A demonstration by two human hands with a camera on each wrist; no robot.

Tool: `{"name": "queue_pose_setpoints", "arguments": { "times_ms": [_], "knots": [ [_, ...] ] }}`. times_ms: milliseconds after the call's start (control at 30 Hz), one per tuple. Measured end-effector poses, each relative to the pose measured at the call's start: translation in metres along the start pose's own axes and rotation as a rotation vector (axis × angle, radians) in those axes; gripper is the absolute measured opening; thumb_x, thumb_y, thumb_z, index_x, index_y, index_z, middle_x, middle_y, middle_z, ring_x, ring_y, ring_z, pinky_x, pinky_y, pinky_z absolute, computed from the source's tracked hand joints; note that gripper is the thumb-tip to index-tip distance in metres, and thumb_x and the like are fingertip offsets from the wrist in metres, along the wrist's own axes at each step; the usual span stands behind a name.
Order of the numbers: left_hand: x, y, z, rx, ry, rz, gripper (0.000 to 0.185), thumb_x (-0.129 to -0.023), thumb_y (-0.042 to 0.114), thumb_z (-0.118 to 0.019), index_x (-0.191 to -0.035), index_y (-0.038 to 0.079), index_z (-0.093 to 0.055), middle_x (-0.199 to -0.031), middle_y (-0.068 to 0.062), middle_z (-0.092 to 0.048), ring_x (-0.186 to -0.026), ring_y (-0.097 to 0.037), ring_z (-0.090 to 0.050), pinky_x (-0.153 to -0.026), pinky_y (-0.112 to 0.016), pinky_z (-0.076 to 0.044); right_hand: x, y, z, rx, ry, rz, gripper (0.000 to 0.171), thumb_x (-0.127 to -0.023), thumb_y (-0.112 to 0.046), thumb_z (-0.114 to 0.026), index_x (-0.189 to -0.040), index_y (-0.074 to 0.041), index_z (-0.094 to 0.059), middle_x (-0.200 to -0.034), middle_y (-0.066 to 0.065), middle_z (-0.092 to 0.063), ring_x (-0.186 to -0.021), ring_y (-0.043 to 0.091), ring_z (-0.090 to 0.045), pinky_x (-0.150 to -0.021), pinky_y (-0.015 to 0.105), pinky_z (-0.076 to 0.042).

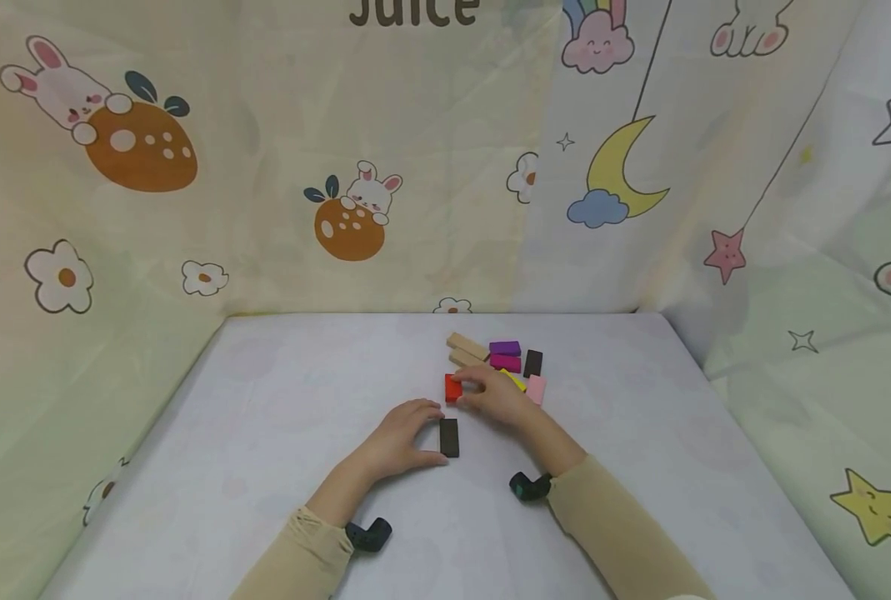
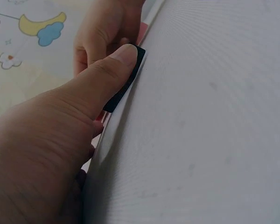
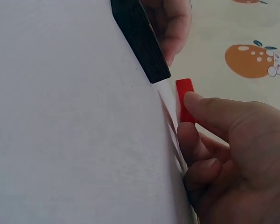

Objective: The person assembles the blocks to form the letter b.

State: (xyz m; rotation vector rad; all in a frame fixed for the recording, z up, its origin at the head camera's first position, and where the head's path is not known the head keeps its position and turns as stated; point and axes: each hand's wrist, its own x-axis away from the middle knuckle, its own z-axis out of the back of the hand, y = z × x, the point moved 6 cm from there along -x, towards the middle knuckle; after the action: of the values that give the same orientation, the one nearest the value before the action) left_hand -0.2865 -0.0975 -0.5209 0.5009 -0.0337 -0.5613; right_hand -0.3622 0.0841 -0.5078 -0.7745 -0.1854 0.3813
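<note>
We pinched a black block (image 1: 449, 437) with our left hand (image 1: 400, 440) and a red block (image 1: 453, 388) with our right hand (image 1: 498, 398), steadying both on the counter (image 1: 280, 433).

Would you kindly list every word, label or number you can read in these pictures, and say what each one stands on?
"Juice": printed in dark letters on the cartoon backdrop cloth, at the top edge of the head view, its upper part cut off by the frame.
The blocks, among them the black block and the red block, show no lettering.
Neither wrist view shows any text.
</note>
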Motion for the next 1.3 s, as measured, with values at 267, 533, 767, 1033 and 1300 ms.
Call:
{"name": "queue_pose_setpoints", "arguments": {
  "times_ms": [267,533,767,1033,1300],
  "knots": [
    [0.002,0.0,0.002,0.034,0.055,-0.055,0.066,-0.077,0.055,-0.078,-0.131,0.023,-0.055,-0.13,0.006,-0.058,-0.127,-0.015,-0.05,-0.111,-0.04,-0.04,0.012,-0.007,-0.008,0.024,-0.077,0.041,0.039,-0.089,-0.032,-0.073,-0.127,-0.036,-0.064,-0.138,-0.012,-0.057,-0.102,0.015,-0.057,-0.086,0.031,-0.054],
    [0.002,0.002,0.003,0.034,0.067,-0.073,0.058,-0.078,0.049,-0.08,-0.124,0.023,-0.058,-0.123,0.008,-0.06,-0.124,-0.014,-0.051,-0.11,-0.039,-0.041,0.015,-0.014,-0.011,0.054,-0.089,0.078,0.039,-0.09,-0.03,-0.073,-0.128,-0.032,-0.064,-0.138,-0.013,-0.057,-0.11,0.015,-0.056,-0.097,0.035,-0.052],
    [0.001,0.003,0.004,0.037,0.068,-0.076,0.056,-0.076,0.048,-0.082,-0.122,0.023,-0.06,-0.121,0.009,-0.062,-0.122,-0.014,-0.052,-0.11,-0.039,-0.041,0.016,-0.013,-0.011,0.077,-0.096,0.082,0.04,-0.089,-0.033,-0.073,-0.128,-0.035,-0.064,-0.139,-0.015,-0.057,-0.112,0.015,-0.057,-0.097,0.035,-0.053],
    [0.001,0.002,0.002,0.04,0.067,-0.078,0.056,-0.076,0.049,-0.082,-0.119,0.023,-0.059,-0.12,0.009,-0.062,-0.123,-0.014,-0.052,-0.11,-0.039,-0.041,0.017,-0.011,-0.012,0.077,-0.095,0.109,0.035,-0.09,-0.032,-0.072,-0.124,-0.036,-0.066,-0.138,-0.013,-0.058,-0.123,0.016,-0.056,-0.101,0.038,-0.051],
    [0.001,0.004,0.004,0.031,0.042,-0.066,0.063,-0.077,0.053,-0.079,-0.129,0.024,-0.057,-0.126,0.009,-0.06,-0.127,-0.014,-0.05,-0.113,-0.039,-0.038,0.019,-0.011,-0.011,0.075,-0.102,0.107,0.039,-0.089,-0.032,-0.073,-0.127,-0.035,-0.064,-0.139,-0.01,-0.058,-0.111,0.016,-0.056,-0.097,0.035,-0.052]
  ]
}}
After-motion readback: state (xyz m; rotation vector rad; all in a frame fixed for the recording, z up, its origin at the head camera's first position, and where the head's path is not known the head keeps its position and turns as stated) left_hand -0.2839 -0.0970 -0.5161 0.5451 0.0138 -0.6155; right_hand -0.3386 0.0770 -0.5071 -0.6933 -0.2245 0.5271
